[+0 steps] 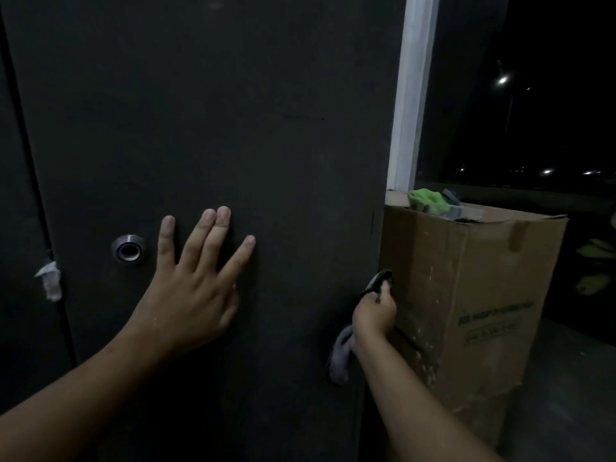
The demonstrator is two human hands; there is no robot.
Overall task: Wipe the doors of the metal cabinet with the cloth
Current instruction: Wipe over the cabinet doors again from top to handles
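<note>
Cloth [340, 358], grey, seemingly limp, in curled right grip [375, 311]; left grip [193, 288] flat on door [266, 128].

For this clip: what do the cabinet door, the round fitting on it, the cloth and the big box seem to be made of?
Cabinet door: dark, matte and flat, probably painted metal.
Round fitting: bare shiny metal, with a bright ring glint.
Cloth: soft grey fabric, drooping limp from the right hand.
Box: brown cardboard, with folded flaps, tape and print.
</note>
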